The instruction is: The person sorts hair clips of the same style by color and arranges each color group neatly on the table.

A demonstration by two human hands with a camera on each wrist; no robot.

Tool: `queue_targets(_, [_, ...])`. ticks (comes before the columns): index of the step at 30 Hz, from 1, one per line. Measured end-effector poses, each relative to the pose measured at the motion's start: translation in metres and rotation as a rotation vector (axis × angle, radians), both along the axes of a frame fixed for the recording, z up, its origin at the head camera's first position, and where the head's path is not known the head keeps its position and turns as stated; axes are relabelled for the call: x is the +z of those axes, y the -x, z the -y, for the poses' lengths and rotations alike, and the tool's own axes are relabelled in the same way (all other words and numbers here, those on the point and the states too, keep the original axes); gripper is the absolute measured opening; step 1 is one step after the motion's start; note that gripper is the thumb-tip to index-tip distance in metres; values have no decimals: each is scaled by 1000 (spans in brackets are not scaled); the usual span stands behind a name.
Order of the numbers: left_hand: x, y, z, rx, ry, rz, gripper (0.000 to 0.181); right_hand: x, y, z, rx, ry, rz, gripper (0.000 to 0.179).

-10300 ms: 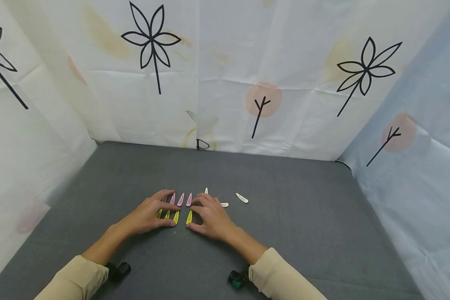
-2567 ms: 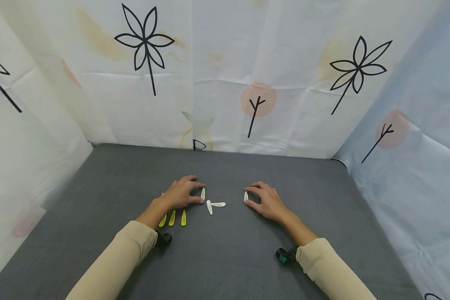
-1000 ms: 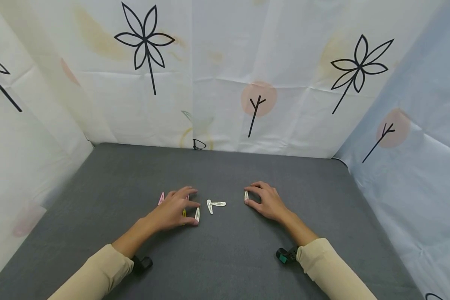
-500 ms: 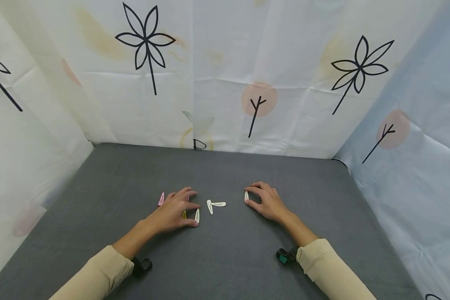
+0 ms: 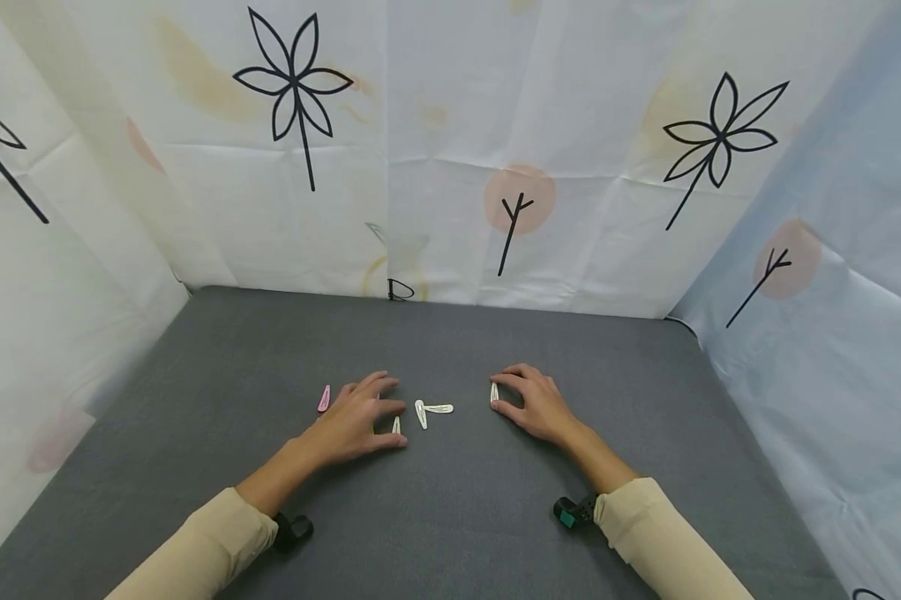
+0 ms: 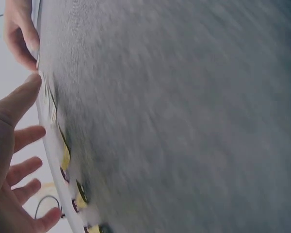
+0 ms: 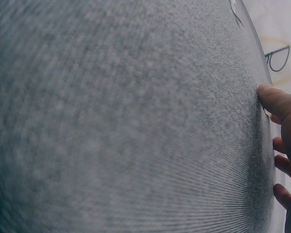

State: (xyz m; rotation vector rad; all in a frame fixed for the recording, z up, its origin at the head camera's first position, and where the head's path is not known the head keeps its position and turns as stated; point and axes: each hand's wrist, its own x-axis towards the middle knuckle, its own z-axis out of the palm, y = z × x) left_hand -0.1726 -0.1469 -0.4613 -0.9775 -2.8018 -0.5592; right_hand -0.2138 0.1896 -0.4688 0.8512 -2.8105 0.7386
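Observation:
My left hand [image 5: 354, 421] hovers over the rows of hair clips in the head view, thumb and fingers apart, holding nothing. A white hair clip [image 5: 396, 426] lies on the table between its thumb and index finger, apart from both. Yellow clips [image 6: 66, 156] show below that hand in the left wrist view; in the head view the hand covers them. A pink clip [image 5: 324, 398] shows at its left. Farther right, my right hand [image 5: 528, 402] pinches another white hair clip [image 5: 494, 392] lengthwise between thumb and index finger, down at the table.
Between the hands lie two more white clips, one pointing toward me [image 5: 422, 415] and one lying sideways [image 5: 439, 409], meeting at a corner. The grey table [image 5: 435, 517] is bounded by patterned white curtains [image 5: 450, 125] at the back and sides.
My left hand brought a white clip from farther back to beside the yellow ones, let it go and shifted slightly right. The right hand stays on its clip, unmoved over the last second.

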Motion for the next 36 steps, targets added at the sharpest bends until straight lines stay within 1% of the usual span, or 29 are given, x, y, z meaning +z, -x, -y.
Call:
queue_targets(4, [-1,2,-11,25,-2,-36,54,0,0,0,1,-3,-3,45])
queue_targets(6, [-2,2,-17,36,1,-41,54,0,0,0,0,-4,-3,45])
queue_targets(12, [-5,4,-30,81,35,-26,55,-1,0,0,3,-2,-7,44])
queue_targets(18, [-3,6,-37,110,61,12,59,-2,0,0,0,-9,-10,44])
queue_targets(24, [-2,8,-39,128,60,57,57,-2,0,-1,1,-5,-3,44])
queue_targets(29, [-3,8,-36,119,34,64,52,0,0,-1,3,-1,2,45])
queue_targets(36, [-1,4,-31,104,8,89,49,-1,0,-2,5,3,4,45])
